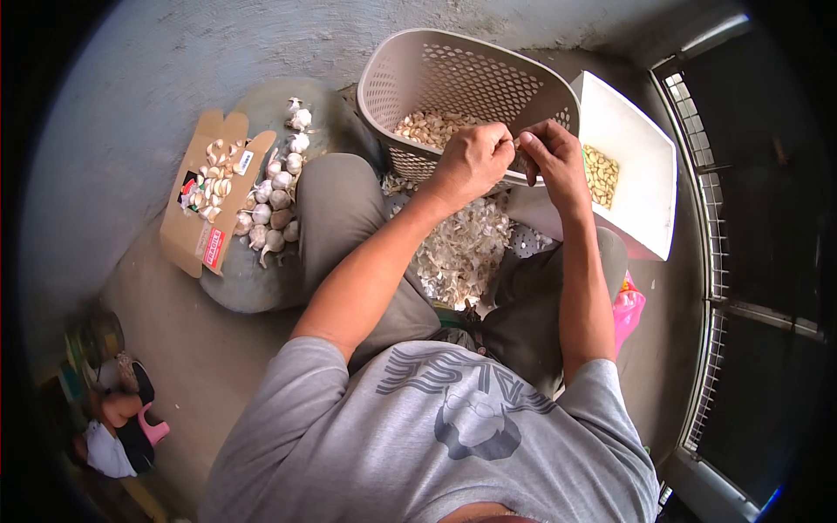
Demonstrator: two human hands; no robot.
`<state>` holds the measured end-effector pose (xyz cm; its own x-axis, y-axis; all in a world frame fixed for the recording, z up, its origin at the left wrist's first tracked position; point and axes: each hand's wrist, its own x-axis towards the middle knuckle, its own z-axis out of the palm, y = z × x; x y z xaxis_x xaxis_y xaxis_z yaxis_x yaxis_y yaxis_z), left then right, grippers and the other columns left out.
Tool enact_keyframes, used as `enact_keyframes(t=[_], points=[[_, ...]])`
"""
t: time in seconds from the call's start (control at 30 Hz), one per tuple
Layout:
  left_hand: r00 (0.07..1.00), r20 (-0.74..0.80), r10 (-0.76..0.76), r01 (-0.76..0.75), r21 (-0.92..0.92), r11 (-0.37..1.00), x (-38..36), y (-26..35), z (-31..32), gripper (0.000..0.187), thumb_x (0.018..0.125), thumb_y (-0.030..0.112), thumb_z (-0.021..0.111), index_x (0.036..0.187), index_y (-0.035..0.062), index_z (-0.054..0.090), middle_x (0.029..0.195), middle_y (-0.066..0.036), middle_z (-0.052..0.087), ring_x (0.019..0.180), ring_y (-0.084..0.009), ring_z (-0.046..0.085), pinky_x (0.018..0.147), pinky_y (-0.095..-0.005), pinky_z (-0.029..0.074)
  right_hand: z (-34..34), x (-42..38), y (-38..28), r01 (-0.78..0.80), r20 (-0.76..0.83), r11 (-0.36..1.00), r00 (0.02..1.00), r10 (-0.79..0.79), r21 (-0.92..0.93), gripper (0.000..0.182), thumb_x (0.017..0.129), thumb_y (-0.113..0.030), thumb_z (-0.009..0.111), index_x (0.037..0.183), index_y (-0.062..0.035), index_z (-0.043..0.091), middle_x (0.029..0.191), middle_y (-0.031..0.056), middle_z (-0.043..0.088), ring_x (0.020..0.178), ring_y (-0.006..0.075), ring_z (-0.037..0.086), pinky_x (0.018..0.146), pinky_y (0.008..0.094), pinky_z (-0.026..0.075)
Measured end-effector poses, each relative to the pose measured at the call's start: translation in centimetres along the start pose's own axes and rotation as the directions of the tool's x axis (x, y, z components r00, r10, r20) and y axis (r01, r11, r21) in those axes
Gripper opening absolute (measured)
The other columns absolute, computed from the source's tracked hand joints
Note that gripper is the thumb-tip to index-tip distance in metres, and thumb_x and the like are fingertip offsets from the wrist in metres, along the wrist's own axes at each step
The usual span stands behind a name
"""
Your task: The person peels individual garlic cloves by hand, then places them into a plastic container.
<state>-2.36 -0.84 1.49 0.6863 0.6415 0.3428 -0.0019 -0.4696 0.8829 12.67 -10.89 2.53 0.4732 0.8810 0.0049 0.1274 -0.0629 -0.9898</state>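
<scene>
My left hand (pixel 475 161) and my right hand (pixel 560 170) meet over the near rim of a grey-brown perforated plastic basket (pixel 558 91). Thumb and fingers are pinched together on both. A small bit of what looks like a garlic clove (pixel 521 144) shows at the right fingertips; whatever the left fingers grip is hidden. Inside the basket lie many unpeeled garlic cloves (pixel 432 128). A white foam box (pixel 635 148) to the right holds pale peeled cloves (pixel 602 177). Below my hands, between my legs, is a heap of papery garlic skins (pixel 462 253).
On a grey rounded surface (pixel 248 292) at my left are whole garlic bulbs (pixel 279 196) and an opened cardboard box (pixel 187 240) bearing loose cloves (pixel 218 174). A pink plastic bag (pixel 628 309) lies by my right knee. Part of another person (pixel 122 410) appears lower left. A metal-framed grille (pixel 711 218) stands right.
</scene>
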Motion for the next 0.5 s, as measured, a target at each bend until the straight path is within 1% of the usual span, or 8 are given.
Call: enact_keyframes(t=[0.1, 0.13, 0.33, 0.43, 0.5], points=[[1.000, -0.001, -0.018, 0.018, -0.016, 1.000, -0.02, -0.34, 0.16, 0.014, 0.092, 0.010, 0.065, 0.086, -0.0034, 0.065, 0.069, -0.016, 0.065, 0.061, -0.0197, 0.063, 0.059, -0.0367, 0.050, -0.15, -0.03, 0.10, -0.025, 0.013, 0.995, 1.000, 0.024, 0.097, 0.017, 0.101, -0.014, 0.067, 0.097, 0.0013, 0.063, 0.074, 0.0016, 0.060, 0.054, 0.0067, 0.053, 0.042, 0.0229, 0.041], [0.999, 0.001, -0.035, 0.035, -0.024, 0.999, -0.01, -0.33, 0.16, 0.014, 0.091, 0.010, 0.066, 0.085, -0.0035, 0.066, 0.069, -0.015, 0.065, 0.061, -0.0177, 0.063, 0.060, -0.0355, 0.050, -0.21, 0.00, 0.17, -0.036, 0.022, 0.988, 0.999, 0.033, 0.148, 0.018, 0.101, -0.016, 0.069, 0.096, 0.0005, 0.063, 0.074, 0.0016, 0.060, 0.053, 0.0076, 0.054, 0.042, 0.0236, 0.043], [0.999, -0.037, 0.002, -0.004, -0.038, 0.999, 0.18, -0.59, 0.05, 0.013, 0.089, 0.009, 0.066, 0.084, -0.0036, 0.066, 0.068, -0.013, 0.066, 0.061, -0.0149, 0.062, 0.059, -0.0348, 0.050, -0.61, -0.03, 0.08, -0.118, 0.151, 0.931, 0.986, 0.069, 0.346, 0.017, 0.099, -0.017, 0.071, 0.094, -0.0015, 0.065, 0.073, 0.0017, 0.061, 0.053, 0.0087, 0.055, 0.045, 0.0245, 0.047], [0.998, -0.057, -0.004, 0.001, -0.052, 0.999, 0.42, -0.64, -0.11, 0.012, 0.088, 0.008, 0.066, 0.084, -0.0035, 0.067, 0.069, -0.012, 0.067, 0.061, -0.0138, 0.062, 0.060, -0.0340, 0.051, -0.89, 0.06, 0.27, -0.132, 0.190, 0.907, 0.980, 0.059, 0.399, 0.015, 0.098, -0.016, 0.071, 0.096, -0.0014, 0.066, 0.073, 0.0024, 0.062, 0.053, 0.0097, 0.057, 0.045, 0.0243, 0.048], [0.999, -0.036, -0.039, 0.037, -0.062, 0.997, 0.52, -0.61, -0.16, 0.013, 0.088, 0.008, 0.065, 0.085, -0.0039, 0.068, 0.069, -0.011, 0.067, 0.062, -0.0128, 0.062, 0.060, -0.0329, 0.050, -0.97, 0.03, 0.38, -0.133, 0.209, 0.895, 0.977, 0.046, 0.425, 0.015, 0.098, -0.016, 0.071, 0.097, -0.0012, 0.066, 0.072, 0.0028, 0.062, 0.053, 0.0102, 0.058, 0.045, 0.0243, 0.048]])
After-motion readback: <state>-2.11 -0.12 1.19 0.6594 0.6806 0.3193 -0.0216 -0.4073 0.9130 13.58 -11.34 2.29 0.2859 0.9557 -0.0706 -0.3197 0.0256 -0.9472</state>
